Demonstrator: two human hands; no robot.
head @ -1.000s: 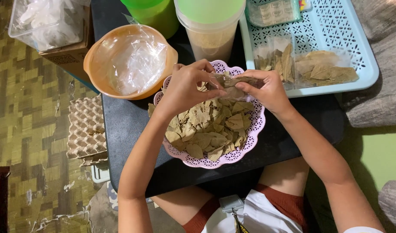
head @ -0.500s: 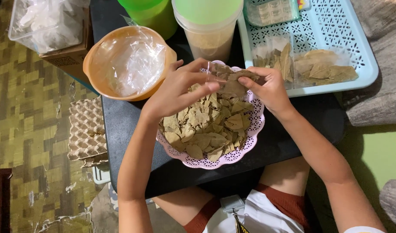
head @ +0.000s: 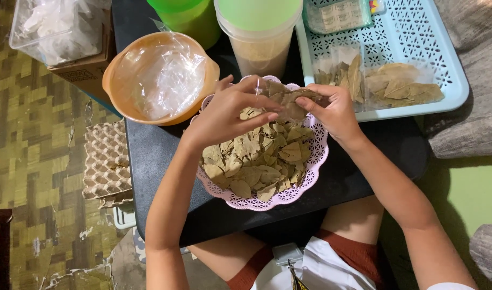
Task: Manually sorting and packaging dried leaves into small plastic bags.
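A pink lacy-rimmed plate (head: 289, 200) on the black table (head: 165, 177) holds a heap of dried brownish-green leaves (head: 256, 161). Above its far edge, my left hand (head: 230, 115) and my right hand (head: 334, 110) together hold a small clear plastic bag with dried leaves in it (head: 289, 99). The left fingers pinch the bag's left side, the right fingers its right end.
An orange bowl (head: 117, 70) with clear plastic bags stands at the left. Behind are a green container (head: 189, 19) and a clear tub with a pale green lid (head: 259, 32). A light blue tray (head: 417, 48) holds packed leaf bags. Egg cartons (head: 106, 161) lie on the floor.
Both hands have shifted slightly toward the far edge of the plate, and the small bag of leaves is now held up between them more clearly.
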